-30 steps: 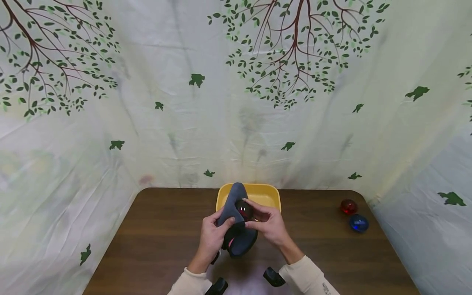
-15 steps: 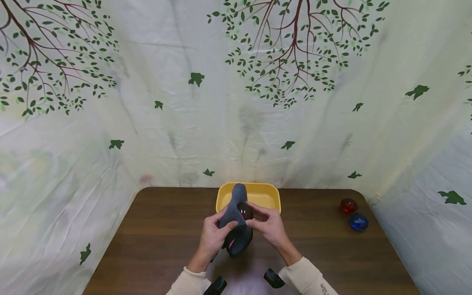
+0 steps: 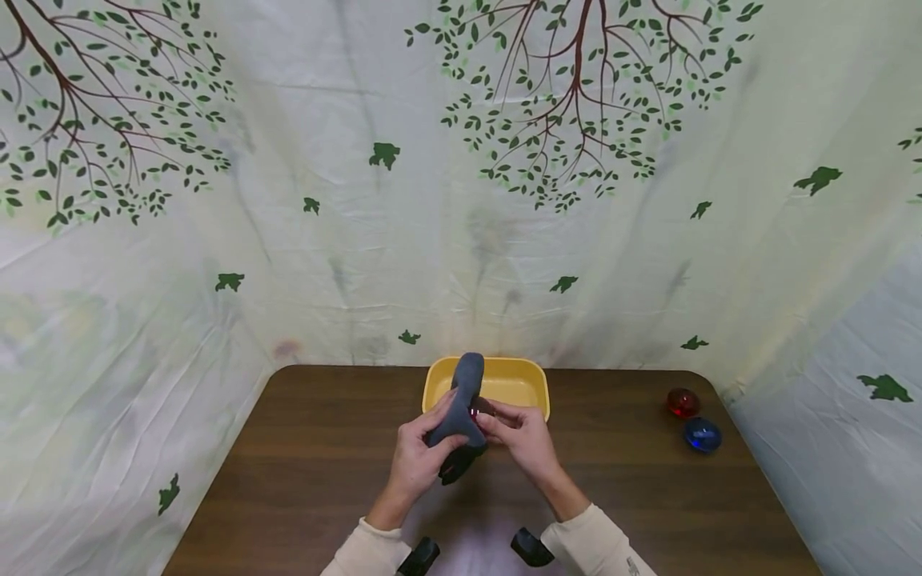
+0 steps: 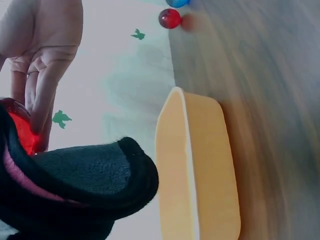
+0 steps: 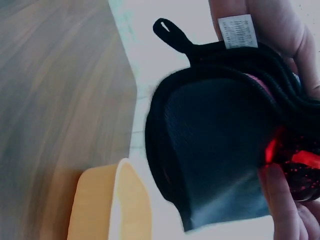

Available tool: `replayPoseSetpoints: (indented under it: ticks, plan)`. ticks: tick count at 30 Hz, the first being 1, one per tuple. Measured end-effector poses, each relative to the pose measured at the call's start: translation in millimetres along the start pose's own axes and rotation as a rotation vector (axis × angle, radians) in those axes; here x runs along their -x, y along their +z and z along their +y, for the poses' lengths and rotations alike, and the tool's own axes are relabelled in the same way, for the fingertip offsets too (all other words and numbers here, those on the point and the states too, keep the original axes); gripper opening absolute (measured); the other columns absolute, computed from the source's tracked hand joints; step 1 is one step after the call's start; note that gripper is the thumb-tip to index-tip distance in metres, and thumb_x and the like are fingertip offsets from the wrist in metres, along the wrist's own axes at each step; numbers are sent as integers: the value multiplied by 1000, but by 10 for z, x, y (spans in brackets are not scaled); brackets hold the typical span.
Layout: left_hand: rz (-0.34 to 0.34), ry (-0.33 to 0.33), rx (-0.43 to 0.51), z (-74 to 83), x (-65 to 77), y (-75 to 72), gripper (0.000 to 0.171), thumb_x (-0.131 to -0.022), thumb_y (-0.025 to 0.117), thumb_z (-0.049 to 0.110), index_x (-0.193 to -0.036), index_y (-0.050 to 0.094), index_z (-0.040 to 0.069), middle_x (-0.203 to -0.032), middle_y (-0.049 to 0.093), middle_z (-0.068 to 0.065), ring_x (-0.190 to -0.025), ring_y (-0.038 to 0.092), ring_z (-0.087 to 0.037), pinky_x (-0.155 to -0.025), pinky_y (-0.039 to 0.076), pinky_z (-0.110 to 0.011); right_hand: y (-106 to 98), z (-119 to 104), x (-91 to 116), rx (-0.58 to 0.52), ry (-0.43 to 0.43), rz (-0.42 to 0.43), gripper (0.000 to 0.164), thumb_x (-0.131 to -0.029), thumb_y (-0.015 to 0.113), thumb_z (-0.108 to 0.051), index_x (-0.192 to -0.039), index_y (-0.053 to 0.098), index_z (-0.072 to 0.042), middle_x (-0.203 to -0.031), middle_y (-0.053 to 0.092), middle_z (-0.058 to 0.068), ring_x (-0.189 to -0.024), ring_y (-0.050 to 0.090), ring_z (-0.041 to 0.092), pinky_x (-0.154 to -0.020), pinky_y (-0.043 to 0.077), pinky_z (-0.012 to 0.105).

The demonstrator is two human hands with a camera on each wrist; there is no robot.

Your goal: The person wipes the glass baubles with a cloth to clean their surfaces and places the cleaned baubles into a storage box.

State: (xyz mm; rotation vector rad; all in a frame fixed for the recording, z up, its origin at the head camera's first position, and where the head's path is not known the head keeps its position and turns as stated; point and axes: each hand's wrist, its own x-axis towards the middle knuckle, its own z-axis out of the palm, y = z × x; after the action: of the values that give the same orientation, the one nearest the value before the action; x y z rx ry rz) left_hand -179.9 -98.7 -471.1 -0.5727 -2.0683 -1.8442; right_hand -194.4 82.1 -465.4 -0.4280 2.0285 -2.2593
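Observation:
My left hand (image 3: 416,460) grips a dark grey-blue cloth (image 3: 468,376) with black edging, bunched over the table. A hanging loop (image 5: 172,35), a white barcode tag (image 5: 238,31) and a strip of pink inside show on the cloth. My right hand (image 3: 529,444) holds a clear red ball (image 4: 22,130) against the cloth's fold, fingertips right at the ball. The cloth and fingers hide much of the ball in the head view.
A yellow tray (image 3: 533,384) stands behind the hands at the table's back edge. Another red ball (image 3: 683,402) and a blue ball (image 3: 702,435) rest at the far right of the brown table (image 3: 331,448). A printed white curtain (image 3: 360,280) hangs all round.
The cloth has folded further round the red ball, so less of the ball shows. Its lower flap has swung out of view. My right fingers have moved slightly left, closer into the cloth.

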Motion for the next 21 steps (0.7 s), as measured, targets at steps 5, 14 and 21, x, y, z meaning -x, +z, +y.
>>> replayPoseSetpoints:
  ticks: [5,14,21]
  plan:
    - [49,-109,62,36,1,23,51,-80,73,-5,-128,56,-8,-127,58,-22,-112,59,-10,-93,47,-19,-8,-3,14,31,-83,10,49,-85,73,-7,-129,57,7,-124,60,25,-108,63,29,-88,52,33]
    - [77,-306,144,138,-17,37,39,-90,65,1,-126,57,-11,-109,65,-30,-85,66,-9,-78,55,-24,-57,30,13,40,-281,-61,57,-76,77,5,-128,55,10,-128,56,28,-110,63,19,-89,51,32]
    - [59,-338,223,137,-12,32,39,-90,65,0,-127,56,-11,-110,64,-30,-86,66,-12,-78,56,-26,-80,45,-4,44,-342,-80,55,-77,77,5,-128,56,10,-127,58,26,-111,63,20,-90,51,35]
